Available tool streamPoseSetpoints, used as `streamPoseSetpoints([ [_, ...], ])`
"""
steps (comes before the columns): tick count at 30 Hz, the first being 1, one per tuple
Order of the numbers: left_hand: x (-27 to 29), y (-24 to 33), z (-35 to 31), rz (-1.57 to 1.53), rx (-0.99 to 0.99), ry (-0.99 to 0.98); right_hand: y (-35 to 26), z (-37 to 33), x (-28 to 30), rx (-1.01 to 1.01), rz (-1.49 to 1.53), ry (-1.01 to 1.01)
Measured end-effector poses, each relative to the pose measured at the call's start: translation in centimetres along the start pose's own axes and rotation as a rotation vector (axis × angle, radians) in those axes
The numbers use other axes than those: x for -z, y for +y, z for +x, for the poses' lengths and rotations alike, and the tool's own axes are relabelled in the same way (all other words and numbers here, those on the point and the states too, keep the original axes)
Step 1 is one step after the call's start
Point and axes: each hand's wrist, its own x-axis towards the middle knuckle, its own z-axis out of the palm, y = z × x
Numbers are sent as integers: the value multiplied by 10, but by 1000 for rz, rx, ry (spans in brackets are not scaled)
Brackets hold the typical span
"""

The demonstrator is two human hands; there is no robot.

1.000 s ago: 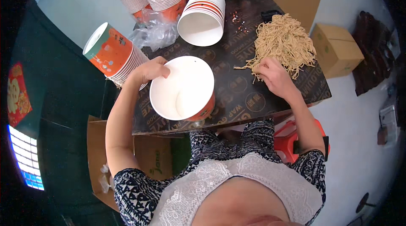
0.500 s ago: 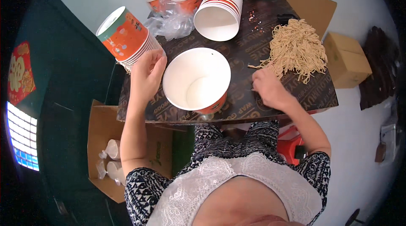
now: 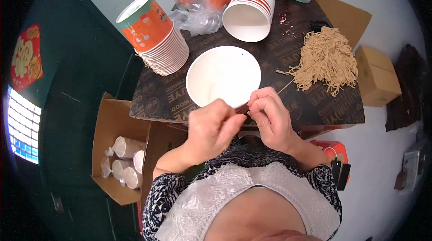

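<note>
From my remote seat I see both hands meeting at the near rim of a white paper bowl [image 3: 223, 76] in the centre of the frame. The left hand [image 3: 211, 128] is curled, its thumb and forefinger pinched toward the right hand [image 3: 270, 117], whose fingers are also closed in a pinch at the bowl's lower edge. I judge they are working something thin between the fingertips, but I cannot tell what it is, since the fingers hide it. The bowl stands upright and open, its inside smooth, matte and bare, close to the body, probably so both hands can reach it.

It sits on a dark printed board that serves as the surface [image 3: 310, 110], resting on cardboard boxes. At the right of the frame lies a loose heap of pale dried noodles [image 3: 328, 61], thin and wiry, near the bowl but apart from it. At the upper left, a tilted stack of orange paper bowls [image 3: 155, 38] leans on its side, ribbed by its many nested rims. A second stack of bowls [image 3: 252, 9] lies mouth toward me at the top centre, beside crumpled clear plastic wrap [image 3: 198, 15]. At the lower left, an open cardboard box [image 3: 108, 124] holds wrapped cups.
</note>
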Motion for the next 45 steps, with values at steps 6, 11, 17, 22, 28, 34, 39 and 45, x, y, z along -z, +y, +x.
streamPoseSetpoints([
  [6, -20, -3, -6, -78, 21, -22, -9, -2, -3, 50, -47, -46],
  [11, -19, -7, -15, -94, -4, -15, -10, -10, -2, -47, -34, -101],
  [17, -8, -14, -29, -163, 23, -105, -11, -8, -8, -71, 56, -104],
  [22, 17, -22, -24, -88, -72, -114, -10, -10, -9, -101, 139, -22],
  [28, 61, -65, 11, 448, -51, -72, -8, -10, 11, -117, 124, 53],
  [34, 63, -97, 13, 201, -31, -217, -2, 0, 19, -7, 38, 199],
  [39, 41, -79, 37, -76, -44, -283, 9, 22, 18, 7, -101, 144],
  [45, 34, -77, 54, -204, 0, -343, 27, 36, 23, 48, -166, 132],
])
